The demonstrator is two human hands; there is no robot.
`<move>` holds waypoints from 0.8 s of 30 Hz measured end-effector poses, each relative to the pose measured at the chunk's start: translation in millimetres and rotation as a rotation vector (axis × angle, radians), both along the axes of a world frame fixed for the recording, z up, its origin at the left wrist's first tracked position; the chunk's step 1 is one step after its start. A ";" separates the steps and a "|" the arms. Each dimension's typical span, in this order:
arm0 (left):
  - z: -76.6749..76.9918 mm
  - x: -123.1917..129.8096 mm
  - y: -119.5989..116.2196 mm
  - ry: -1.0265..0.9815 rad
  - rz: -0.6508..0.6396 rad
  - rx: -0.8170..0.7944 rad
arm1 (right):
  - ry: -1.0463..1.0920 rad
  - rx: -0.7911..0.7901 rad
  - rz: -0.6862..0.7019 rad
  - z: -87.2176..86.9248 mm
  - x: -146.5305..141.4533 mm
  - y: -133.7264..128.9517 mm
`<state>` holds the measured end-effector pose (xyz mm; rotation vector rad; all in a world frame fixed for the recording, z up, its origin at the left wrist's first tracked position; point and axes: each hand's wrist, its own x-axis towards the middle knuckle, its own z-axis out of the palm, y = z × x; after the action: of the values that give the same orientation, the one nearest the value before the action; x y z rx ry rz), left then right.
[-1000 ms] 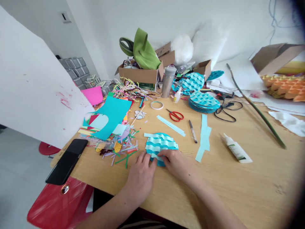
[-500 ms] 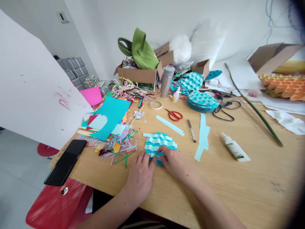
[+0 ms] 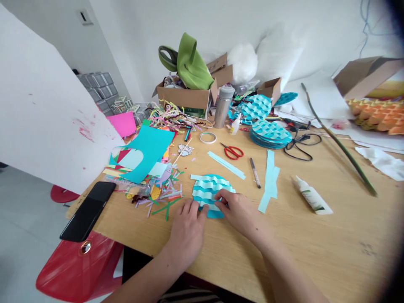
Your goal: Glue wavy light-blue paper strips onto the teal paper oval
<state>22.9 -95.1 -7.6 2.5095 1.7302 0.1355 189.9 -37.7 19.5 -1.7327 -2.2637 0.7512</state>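
Note:
A round teal paper disc (image 3: 213, 213) lies flat on the table, with wavy pale-blue paper strips (image 3: 205, 184) across it. One strip end sticks out past the disc's upper left edge. My left hand (image 3: 188, 223) holds down the disc's lower left edge, its thumb and fingertips on the paper. Over the disc's right half, the thumb and forefinger of my right hand (image 3: 238, 210) pinch the lowest pale-blue strip, partly hidden by the fingers. Loose pale-blue strips (image 3: 226, 165) lie above the disc, and more lie to its right. Beyond are red-handled scissors (image 3: 232, 152) and a pen (image 3: 255, 173).
At right lie a glue bottle (image 3: 313, 196) and a long green stick (image 3: 341, 143). Finished wavy discs (image 3: 270, 134) are stacked behind. To the left are coloured paper (image 3: 153, 145), scraps and a phone (image 3: 88, 211). A steel flask (image 3: 224, 107) stands before a cardboard box (image 3: 183, 97).
My right hand's fingers have shifted slightly right along the lowest strip, away from my left thumb. My left hand stays at the disc's edge. The whole view has shifted a little.

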 end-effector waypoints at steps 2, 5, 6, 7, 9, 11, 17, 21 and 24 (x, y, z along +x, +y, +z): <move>-1.1 0.7 -0.1 0.003 0.004 0.007 | 0.007 -0.002 -0.006 2.0 3.1 1.0; -2.5 0.9 -0.6 0.001 0.010 0.007 | 0.050 -0.050 -0.011 5.4 9.5 3.6; -2.9 0.7 -0.9 -0.001 0.013 0.013 | 0.074 -0.077 -0.009 6.3 11.6 4.7; -3.3 0.3 -1.4 -0.004 0.013 0.024 | 0.099 -0.103 -0.003 7.0 13.6 5.8; -3.9 -0.7 -2.5 -0.012 0.008 0.049 | 0.145 -0.141 0.016 7.1 16.4 7.8; -4.4 -1.8 -3.7 -0.022 0.002 0.064 | 0.184 -0.146 0.037 5.4 17.6 9.1; -2.8 -5.0 -4.8 -0.064 -0.016 0.049 | 0.291 -0.137 0.039 -4.7 16.8 10.9; 3.5 -7.8 -3.9 -0.098 -0.020 0.012 | 0.305 -0.143 0.029 -6.7 17.2 12.9; 9.3 -11.5 -2.9 -0.123 -0.035 -0.007 | 0.279 -0.142 0.015 -3.9 17.1 13.6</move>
<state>11.4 -98.0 1.8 2.4682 1.6370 0.2751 207.1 -24.1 15.6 -1.5554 -2.0812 1.1054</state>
